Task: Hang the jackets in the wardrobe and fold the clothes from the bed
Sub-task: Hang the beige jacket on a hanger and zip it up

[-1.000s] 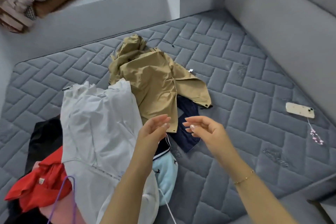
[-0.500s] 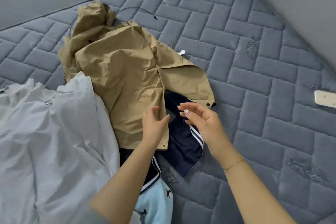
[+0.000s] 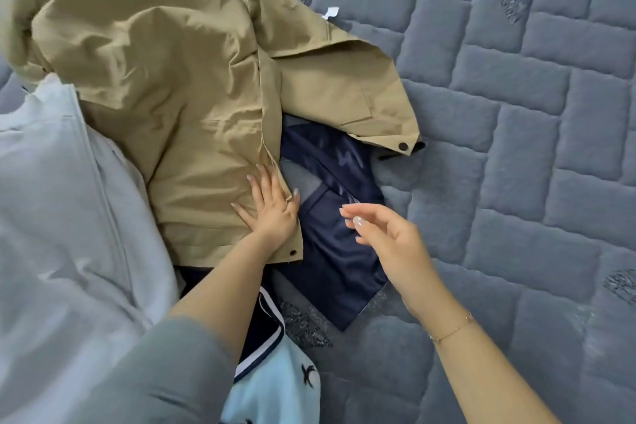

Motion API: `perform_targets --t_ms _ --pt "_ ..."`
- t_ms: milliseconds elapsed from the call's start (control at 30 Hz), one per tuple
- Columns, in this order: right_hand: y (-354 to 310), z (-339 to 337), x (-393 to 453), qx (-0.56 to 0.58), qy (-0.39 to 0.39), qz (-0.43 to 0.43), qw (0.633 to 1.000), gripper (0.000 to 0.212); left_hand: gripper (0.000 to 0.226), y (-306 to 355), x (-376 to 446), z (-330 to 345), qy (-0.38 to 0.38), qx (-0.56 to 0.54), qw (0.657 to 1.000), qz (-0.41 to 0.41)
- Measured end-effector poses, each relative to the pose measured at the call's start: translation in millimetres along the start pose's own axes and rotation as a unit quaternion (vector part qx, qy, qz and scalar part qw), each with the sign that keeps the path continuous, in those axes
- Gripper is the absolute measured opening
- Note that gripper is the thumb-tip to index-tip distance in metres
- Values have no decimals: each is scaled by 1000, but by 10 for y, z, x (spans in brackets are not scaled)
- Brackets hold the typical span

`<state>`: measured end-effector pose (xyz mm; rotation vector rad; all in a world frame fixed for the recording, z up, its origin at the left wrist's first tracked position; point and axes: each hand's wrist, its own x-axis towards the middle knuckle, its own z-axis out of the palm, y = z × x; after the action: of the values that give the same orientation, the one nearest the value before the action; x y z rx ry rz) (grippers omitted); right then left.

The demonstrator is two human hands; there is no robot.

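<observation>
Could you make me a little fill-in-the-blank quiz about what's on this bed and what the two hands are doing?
1. The left hand rests on the front edge of the ____ jacket.
2. The garment partly tucked under that jacket is ____ blue.
3. The right hand, holding nothing, wears a thin gold ____ on its wrist.
4. The clothes lie on a quilted ____ mattress.

Missing words: tan; navy; bracelet; grey

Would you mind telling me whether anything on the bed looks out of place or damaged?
Nothing looks damaged. The tan jacket lies crumpled over a navy garment, with a pale grey garment heaped beside it; all are unfolded. The left hand rests flat on the jacket's front edge; the right hand hovers above the navy garment.
</observation>
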<state>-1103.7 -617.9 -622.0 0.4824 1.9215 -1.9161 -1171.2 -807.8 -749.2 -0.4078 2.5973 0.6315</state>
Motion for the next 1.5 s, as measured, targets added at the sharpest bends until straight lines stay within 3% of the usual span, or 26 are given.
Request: perform_targets --t_ms 167,333,400,467,500,600,833,933,1033,1067,1133,1200,1300,1433,1500 --pt "23 27 -29 11 -5 -3 1000 22 63 -2 35 29 15 -15 1000 -3" --pt "-65 -31 -235 32 20 -15 999 25 48 34 -58 -163 60 -155 986 -17" --pt "-125 -75 -420 33 28 -20 999 25 39 42 -173 -369 38 -323 942 -79" --pt "-203 -146 -657 27 30 -16 999 25 38 71 -409 -668 24 -484 864 -139" --pt "-248 -184 -785 22 30 -13 999 25 38 78 -561 -834 39 -494 857 -141" --pt "-411 -265 -1172 11 35 -9 999 25 34 137 -1171 -1342 129 -415 898 -70" --pt "-907 -152 -2037 53 29 13 998 23 36 201 -2811 -2479 156 -471 868 13" --pt "-1058 33 -2389 101 -13 69 992 23 37 384 -3479 -2763 102 -461 880 47" --pt "-1154 301 -2655 183 -76 172 965 59 38 508 -4126 -2868 -17 -448 889 91" --pt "-1184 406 -2743 218 -102 189 952 62 38 500 -4322 -2877 -59 -444 889 99" --pt "-1260 592 -2867 268 -136 181 936 43 40 420 -4670 -2882 -127 -447 880 100" --pt "-1405 726 -2967 293 -103 152 938 29 38 279 -4974 -2895 -165 -439 879 82" --pt "-1614 846 -3072 335 -59 130 931 36 42 -24 -5331 -2857 -219 -424 877 48" --pt "-1677 1097 -3192 234 -43 187 953 35 52 -418 -5550 -2833 -258 -380 888 32" --pt "-1723 1221 -3292 202 -45 151 967 35 50 -548 -5546 -2841 -235 -405 884 14"
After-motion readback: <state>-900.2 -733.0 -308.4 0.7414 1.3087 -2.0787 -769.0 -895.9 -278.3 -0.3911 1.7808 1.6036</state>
